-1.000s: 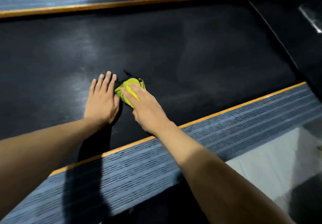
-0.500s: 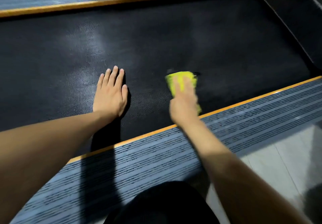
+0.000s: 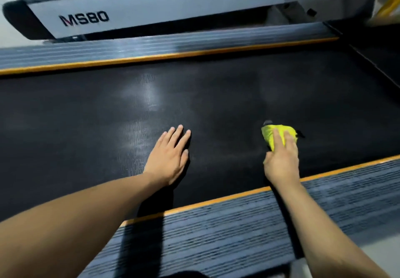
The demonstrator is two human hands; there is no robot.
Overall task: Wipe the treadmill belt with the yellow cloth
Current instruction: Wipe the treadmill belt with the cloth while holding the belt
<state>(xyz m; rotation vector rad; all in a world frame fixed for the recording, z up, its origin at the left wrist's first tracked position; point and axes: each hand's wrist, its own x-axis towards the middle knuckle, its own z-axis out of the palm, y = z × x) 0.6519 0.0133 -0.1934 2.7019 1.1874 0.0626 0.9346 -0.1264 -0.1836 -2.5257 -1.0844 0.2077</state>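
Belt (image 3: 216, 95): black, finely textured, lying between two rails, with a pale sheen left of centre; cloth (image 3: 279, 133): yellow, bunched, on the belt toward its near right part, close to the near rail, a dark tag or corner showing at its right edge; right hand (image 3: 281, 160): palm down on the cloth, fingers held together and laid nearly straight over it, pressing it to the belt, thumb at the cloth's near-left side; whether the thumb pinches it, cannot tell; left hand (image 3: 171, 158): flat on the bare belt, well apart from the cloth, fingers straight and close together, thumb alongside; near rail (image 3: 238, 230): grey, ribbed, edged in orange, both forearms crossing it; far rail (image 3: 151, 46): same ribbing and orange edge; casing (image 3: 155, 7): white, beyond the far rail, marked "MS80".
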